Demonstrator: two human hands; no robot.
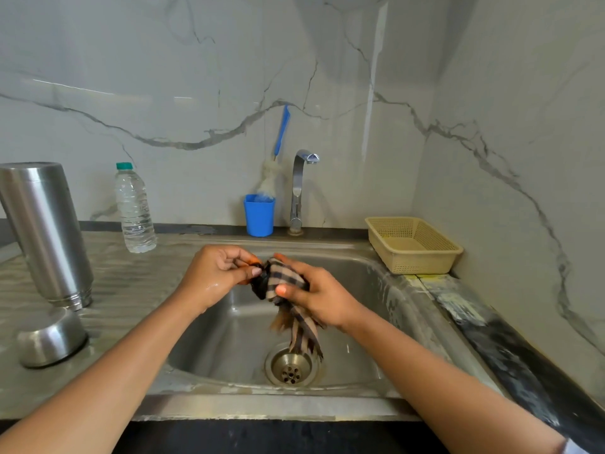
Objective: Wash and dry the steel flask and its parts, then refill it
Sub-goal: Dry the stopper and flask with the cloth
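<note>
The steel flask (45, 231) stands upside down on the drainboard at the left, with its steel cup lid (50, 335) also turned over in front of it. Over the sink basin, my left hand (219, 273) pinches a small dark flask part (258, 280) that is mostly wrapped in a beige and black checked cloth (288, 290). My right hand (320, 296) grips the cloth around that part; the cloth's loose end hangs down toward the drain (290, 367). What the dark part is stays mostly hidden.
A clear water bottle with a green cap (134, 211) stands behind the drainboard. A blue cup (259, 215) holding a blue-handled bottle brush sits beside the tap (299, 191). A beige plastic basket (412, 244) rests at the sink's right rim (386, 270).
</note>
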